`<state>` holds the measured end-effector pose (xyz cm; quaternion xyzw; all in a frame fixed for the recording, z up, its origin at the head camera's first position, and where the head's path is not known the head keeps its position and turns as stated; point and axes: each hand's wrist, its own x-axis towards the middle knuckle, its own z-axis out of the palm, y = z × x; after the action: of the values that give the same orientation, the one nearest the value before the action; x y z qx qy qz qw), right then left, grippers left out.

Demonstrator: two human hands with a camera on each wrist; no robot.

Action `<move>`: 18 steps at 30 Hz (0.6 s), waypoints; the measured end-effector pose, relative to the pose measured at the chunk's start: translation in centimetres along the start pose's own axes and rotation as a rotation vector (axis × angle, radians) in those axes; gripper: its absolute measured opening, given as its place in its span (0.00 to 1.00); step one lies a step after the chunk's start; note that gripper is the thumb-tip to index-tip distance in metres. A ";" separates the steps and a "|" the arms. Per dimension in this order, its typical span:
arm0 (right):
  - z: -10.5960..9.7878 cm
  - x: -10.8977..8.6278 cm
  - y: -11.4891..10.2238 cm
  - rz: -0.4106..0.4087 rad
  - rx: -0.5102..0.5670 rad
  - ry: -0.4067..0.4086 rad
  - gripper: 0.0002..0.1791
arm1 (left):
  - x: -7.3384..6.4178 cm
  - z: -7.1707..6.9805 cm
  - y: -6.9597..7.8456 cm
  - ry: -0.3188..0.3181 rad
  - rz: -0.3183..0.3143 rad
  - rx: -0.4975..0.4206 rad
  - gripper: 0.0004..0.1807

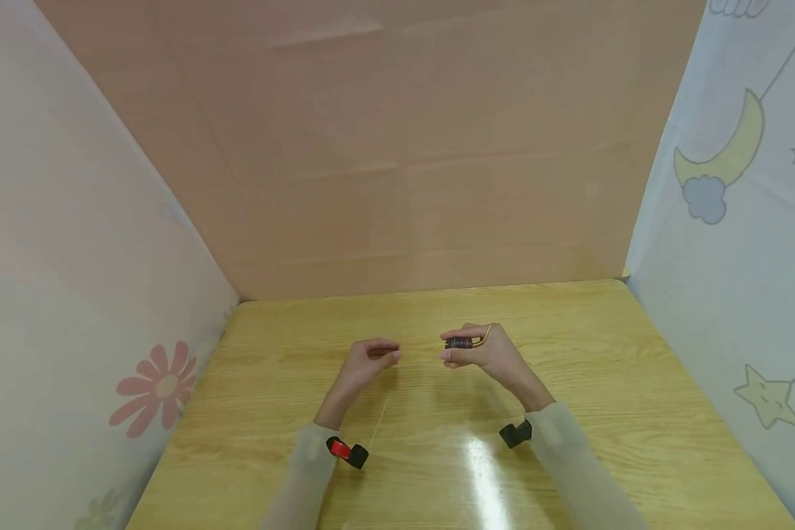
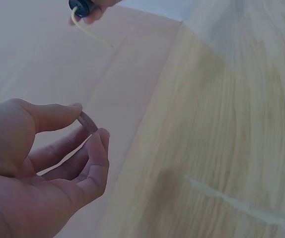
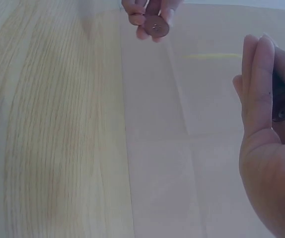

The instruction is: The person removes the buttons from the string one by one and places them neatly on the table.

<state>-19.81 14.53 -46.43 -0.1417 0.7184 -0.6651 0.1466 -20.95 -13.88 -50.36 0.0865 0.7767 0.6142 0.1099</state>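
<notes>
My left hand (image 1: 368, 361) pinches a thin round brown button (image 3: 156, 27) between thumb and fingertips; small holes show in its middle. In the left wrist view the button (image 2: 87, 122) is seen nearly edge-on. Across a gap to the right, my right hand (image 1: 493, 355) grips a stack of dark buttons (image 1: 458, 343), held between thumb and fingers. A yellow cord (image 1: 482, 338) comes out of the stack's right end and curves up past the hand. The cord's free end (image 2: 103, 41) hangs loose in the left wrist view. Both hands are above the table, apart from each other.
A wood-grain table (image 1: 430, 456) lies under the hands. Behind it rises a plain pinkish-brown sheet (image 1: 404, 169). Pale patterned panels stand at the left (image 1: 73, 221) and right (image 1: 722, 280). Dark wrist cameras sit on both sleeves.
</notes>
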 end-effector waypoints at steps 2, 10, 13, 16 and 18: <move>0.0 -0.1 0.0 -0.005 0.016 -0.002 0.25 | 0.0 -0.1 -0.4 0.016 -0.018 0.029 0.21; -0.1 -0.3 -0.3 0.003 -0.008 0.002 0.25 | 0.4 -0.7 -1.6 0.053 -0.032 0.120 0.20; -0.1 -0.3 -0.2 -0.001 0.010 0.000 0.24 | 0.6 -0.8 -2.0 0.050 -0.027 0.151 0.19; 0.0 -0.3 -0.1 -0.005 0.020 0.002 0.25 | 0.8 -0.9 -2.3 0.053 -0.009 0.192 0.18; -0.1 -0.3 0.0 0.003 -0.003 0.012 0.25 | 0.9 -1.0 -2.5 0.059 0.007 0.214 0.17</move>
<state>-19.57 14.70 -46.38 -0.1368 0.7205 -0.6646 0.1431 -22.13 -15.13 -52.66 0.0823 0.8405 0.5303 0.0748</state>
